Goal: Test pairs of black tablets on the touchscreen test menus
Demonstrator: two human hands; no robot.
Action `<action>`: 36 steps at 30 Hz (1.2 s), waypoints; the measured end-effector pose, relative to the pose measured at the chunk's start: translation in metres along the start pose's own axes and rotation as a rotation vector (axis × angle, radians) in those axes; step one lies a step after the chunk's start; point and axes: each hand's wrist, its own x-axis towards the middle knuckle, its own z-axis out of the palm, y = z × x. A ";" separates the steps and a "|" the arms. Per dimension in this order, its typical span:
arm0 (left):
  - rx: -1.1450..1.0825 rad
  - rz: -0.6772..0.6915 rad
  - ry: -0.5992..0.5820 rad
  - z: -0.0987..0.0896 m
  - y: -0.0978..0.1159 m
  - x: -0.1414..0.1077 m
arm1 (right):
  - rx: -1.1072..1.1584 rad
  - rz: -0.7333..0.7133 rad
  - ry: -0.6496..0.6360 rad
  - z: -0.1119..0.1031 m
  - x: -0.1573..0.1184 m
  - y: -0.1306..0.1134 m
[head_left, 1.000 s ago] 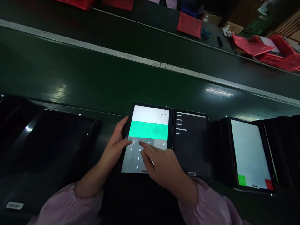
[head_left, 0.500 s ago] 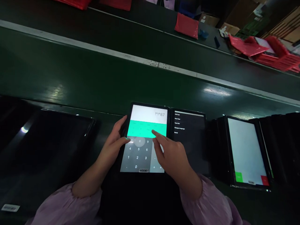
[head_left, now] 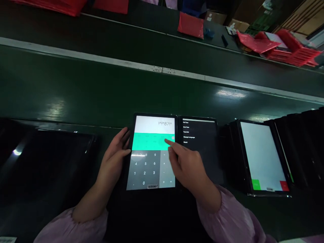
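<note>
A tablet point(head_left: 145, 168) lies in front of me showing a calculator, with a white display strip, a turquoise band and a grey number pad. At its left edge is my left hand point(head_left: 112, 158), thumb against the frame and fingers curled along the side, gripping it. My right hand point(head_left: 188, 163) holds nothing; its index finger is stretched out onto the turquoise band, the thumb a little apart below it, other fingers hidden. Close by on the right, partly under my right hand, is a second tablet point(head_left: 199, 128) with a dark text menu.
Further right, a tablet with a white screen point(head_left: 263, 152) lies beside a row of dark tablets point(head_left: 301, 145). A large dark panel point(head_left: 50, 162) is on the left. Across the green bench point(head_left: 106, 91) lie a red pouch point(head_left: 190, 25) and a stack of red pouches point(head_left: 293, 50).
My left thumb has moved off the number pad to the tablet's edge. The figures in the display differ, and the round highlight around the 8 is gone. The view has shifted slightly.
</note>
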 end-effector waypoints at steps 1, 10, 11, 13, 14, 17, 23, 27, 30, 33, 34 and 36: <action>0.001 -0.008 0.003 0.000 0.001 0.000 | 0.009 0.021 0.046 -0.006 -0.002 0.005; -0.042 -0.019 0.083 0.004 0.003 0.005 | 0.044 0.210 0.255 -0.040 -0.009 0.050; -0.052 -0.017 0.086 0.004 0.002 0.006 | 0.047 0.208 0.254 -0.040 -0.009 0.051; -0.044 -0.016 0.082 0.006 0.002 0.008 | 0.050 0.206 0.257 -0.040 -0.008 0.053; -0.019 -0.013 0.082 0.006 0.002 0.009 | 0.052 0.207 0.259 -0.040 -0.008 0.054; 0.113 0.025 0.095 0.010 0.002 0.012 | 0.073 0.209 0.243 -0.040 -0.009 0.057; 0.137 0.109 0.093 0.019 0.002 0.027 | 0.084 0.181 0.266 -0.045 -0.011 0.062; 0.129 0.147 0.101 0.022 0.002 0.035 | 0.081 0.146 0.242 -0.047 -0.013 0.059; 0.095 0.157 0.101 0.023 0.001 0.037 | 0.076 0.061 0.192 -0.045 -0.015 0.053; 0.055 0.157 0.100 0.022 -0.001 0.036 | 0.087 -0.061 0.096 -0.039 -0.017 0.044; 0.051 0.159 0.098 0.021 -0.001 0.036 | 0.097 -0.100 0.060 -0.037 -0.017 0.041; 0.054 0.160 0.098 0.020 -0.002 0.034 | 0.120 -0.163 0.009 -0.033 -0.018 0.036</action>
